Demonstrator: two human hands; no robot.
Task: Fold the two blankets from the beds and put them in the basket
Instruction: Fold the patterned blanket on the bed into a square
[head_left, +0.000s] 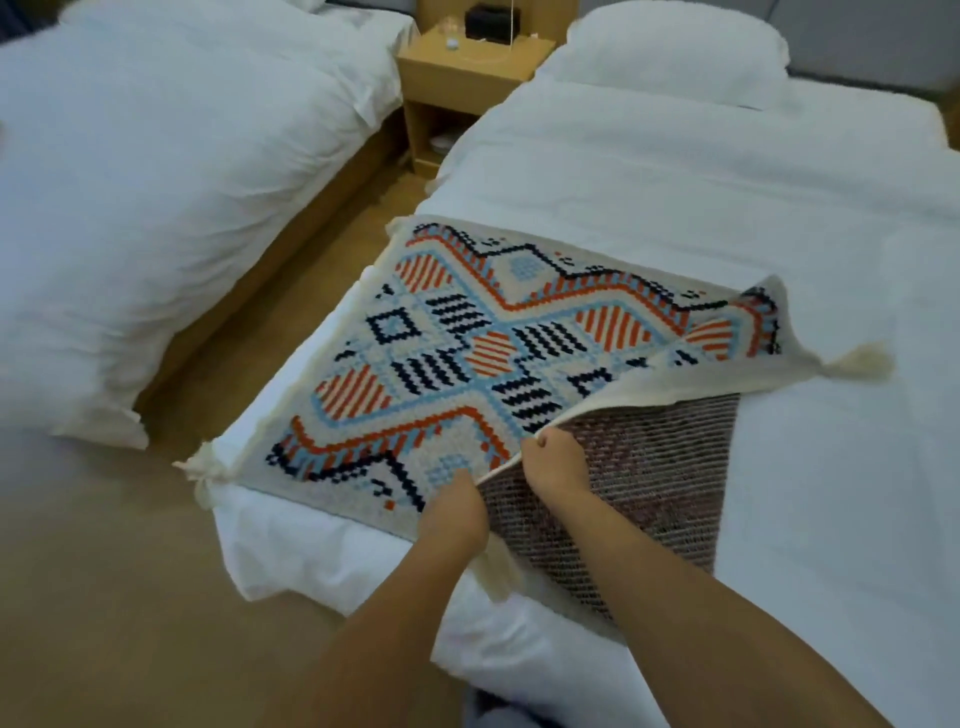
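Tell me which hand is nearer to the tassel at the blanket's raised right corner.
Right. The right hand grips the lifted edge of the blanket that runs up to that tassel. The left hand holds the same edge lower down and further left, so farther away.

The cream knitted blanket (467, 353) carries a blocky geometric pattern: orange-and-white striped diamonds, navy-and-white striped squares, pale blue bands crossing between them, and a zigzag border of orange, pale blue and navy. Just right of the right hand (553, 462), the blanket's turned-up underside shows fine dark brown and grey stripes. Its edge is plain cream, and the fluffy cream tassel (860, 364) far right of the hands matches it, as does the cream tassel (205, 475) left of the left hand (457, 506). Beneath the hands, the plain white bed (727, 208) has no pattern. Left of the hands lie tan carpet floor (104, 571) and a second white bed (156, 182). Beyond the hands stands a light wooden nightstand (467, 67).
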